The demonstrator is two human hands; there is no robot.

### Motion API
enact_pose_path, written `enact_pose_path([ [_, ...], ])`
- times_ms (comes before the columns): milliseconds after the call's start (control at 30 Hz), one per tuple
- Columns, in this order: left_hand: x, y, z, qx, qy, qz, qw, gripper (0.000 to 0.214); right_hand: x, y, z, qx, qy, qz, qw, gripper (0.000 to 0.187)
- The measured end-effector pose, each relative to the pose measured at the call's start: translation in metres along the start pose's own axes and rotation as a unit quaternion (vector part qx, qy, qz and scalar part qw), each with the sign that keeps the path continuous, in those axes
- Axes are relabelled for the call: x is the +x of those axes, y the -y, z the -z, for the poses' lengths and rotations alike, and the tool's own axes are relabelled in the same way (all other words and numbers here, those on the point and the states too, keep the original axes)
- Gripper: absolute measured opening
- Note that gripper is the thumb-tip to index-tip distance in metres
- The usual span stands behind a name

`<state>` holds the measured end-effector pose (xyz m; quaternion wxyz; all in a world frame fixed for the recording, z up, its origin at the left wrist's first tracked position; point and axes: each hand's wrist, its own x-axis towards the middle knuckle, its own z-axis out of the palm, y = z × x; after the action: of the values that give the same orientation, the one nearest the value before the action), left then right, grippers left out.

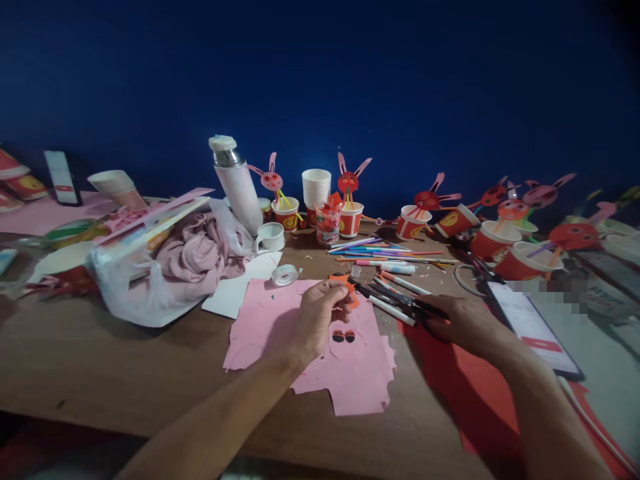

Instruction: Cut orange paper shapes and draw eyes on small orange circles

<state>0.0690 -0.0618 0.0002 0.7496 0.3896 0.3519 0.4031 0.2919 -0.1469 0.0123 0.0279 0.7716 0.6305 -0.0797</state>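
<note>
My left hand [320,317] pinches a small piece of orange paper [354,298] above a sheet of pink paper [267,323]. In my right hand [467,323] is a pair of scissors [413,307] with dark handles, its blades pointing left toward the orange paper. Whether the blades touch the paper I cannot tell. Just below my left hand, a pink paper disc [345,350] lies on the sheet with two black and red eye shapes [343,337] on it. A roll of white tape [285,275] rests at the sheet's far edge.
Several pens and coloured sticks [370,250] lie beyond my hands. Paper cups [287,215] with rabbit-faced figures line the back. A flask [237,183], a white mug [271,237] and a plastic bag [140,293] stand left. Red paper [470,393] and a phone [533,327] lie right.
</note>
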Motion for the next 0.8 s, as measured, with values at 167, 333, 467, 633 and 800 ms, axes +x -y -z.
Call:
enact_pose_path([
  [167,0.001,0.003,0.002,-0.001,0.004,-0.01,1.0,0.017,0.002,0.013,0.001,-0.021,0.003,-0.021,1.0,0.046],
  [333,-0.001,0.002,0.001,0.004,0.013,-0.011,1.0,0.019,-0.002,0.022,0.005,-0.033,0.002,-0.062,0.998,0.043],
  [467,-0.005,0.004,-0.002,0.013,0.022,-0.004,1.0,0.018,-0.003,0.025,0.004,-0.033,-0.027,-0.082,0.996,0.037],
  [633,-0.006,0.01,-0.001,0.032,0.028,-0.006,0.999,0.015,-0.003,0.025,-0.003,-0.005,-0.098,-0.096,0.991,0.023],
  [800,-0.005,0.017,-0.001,0.047,0.032,-0.014,0.998,0.013,-0.004,0.035,-0.009,0.109,-0.191,-0.07,0.973,0.022],
])
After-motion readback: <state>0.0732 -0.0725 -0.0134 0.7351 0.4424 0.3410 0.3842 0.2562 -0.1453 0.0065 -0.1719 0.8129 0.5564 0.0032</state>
